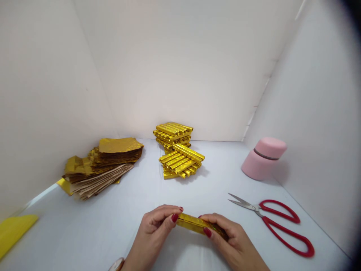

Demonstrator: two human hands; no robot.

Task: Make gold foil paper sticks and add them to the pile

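Note:
Between my two hands, low over the table, is a folded strip of shiny gold paper, long and narrow. My left hand pinches its left end between thumb and fingers. Around its right part, my right hand is closed, thumb in front and fingers behind. Beyond the hands, similar folded gold strips lie crosswise in a low pile, with a taller stack of them behind. The strip's right end is partly hidden by my right hand.
Gold paper sheets are heaped at the left, some showing brown backs. A yellow piece lies at the left edge. Red-handled scissors rest partly spread on the right, before a pink container. White walls enclose the table.

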